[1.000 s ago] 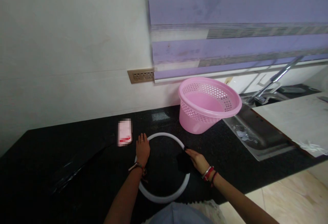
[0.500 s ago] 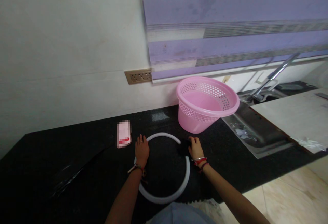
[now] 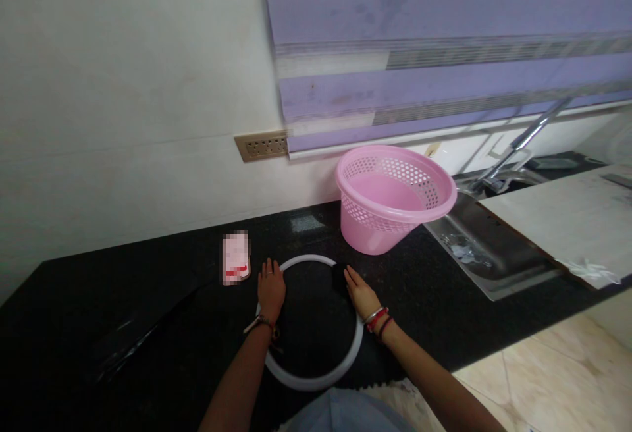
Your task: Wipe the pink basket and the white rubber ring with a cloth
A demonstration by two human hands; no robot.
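A large white ring lies flat on the black countertop in front of me. My left hand rests on its left side, palm down and fingers stretched out. At the upper right of the ring, my right hand presses a small black cloth-like piece against the rim. Its fingers point up and left over that piece, whose exact kind is hard to make out. The hands cover parts of the ring's left and right sides.
A pink perforated basket stands behind the ring near the wall. Left of it lies a pixelated pink item. Dark shiny plastic is at the left. To the right are a steel sink and a pale board partly over it.
My right hand has slid the black piece up and left along the ring, and its fingers have straightened. My left hand keeps its place on the ring. The view has shifted slightly.
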